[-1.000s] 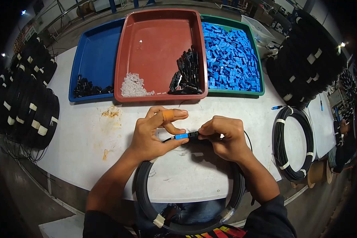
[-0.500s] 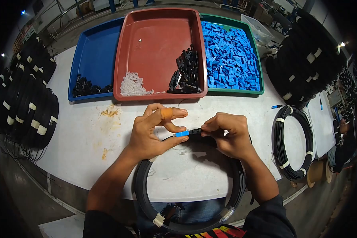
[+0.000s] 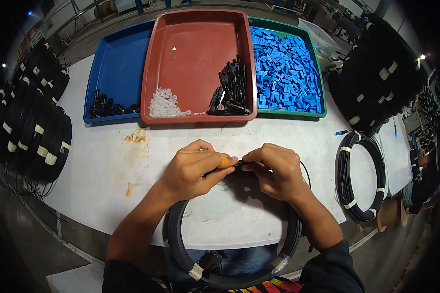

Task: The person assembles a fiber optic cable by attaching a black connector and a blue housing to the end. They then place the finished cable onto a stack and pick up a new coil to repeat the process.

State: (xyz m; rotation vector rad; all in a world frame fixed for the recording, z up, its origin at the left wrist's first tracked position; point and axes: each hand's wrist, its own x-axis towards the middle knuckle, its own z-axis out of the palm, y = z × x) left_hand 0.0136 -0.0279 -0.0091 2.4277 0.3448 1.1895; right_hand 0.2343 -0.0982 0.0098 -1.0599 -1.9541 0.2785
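Observation:
A black cable connector shows as a small dark piece between my two hands, above the coil's far side. My left hand is closed round one end of it, thumb and taped index finger pressed together, hiding the blue part. On the other end, my right hand pinches with thumb and fingertips. A thin black cable loops out past the right hand. Below both hands lies a black cable coil, partly over the table's front edge and my lap, bound with tape.
Behind my hands stand a blue tray with small black parts, a red tray with white and black pieces, and a green tray of blue connector housings. Stacked cable coils flank the table; a single coil lies right.
The fingers of my left hand have closed down over the blue connector part, which is now hidden. My right hand has shifted slightly left, and a cable loop shows beside it.

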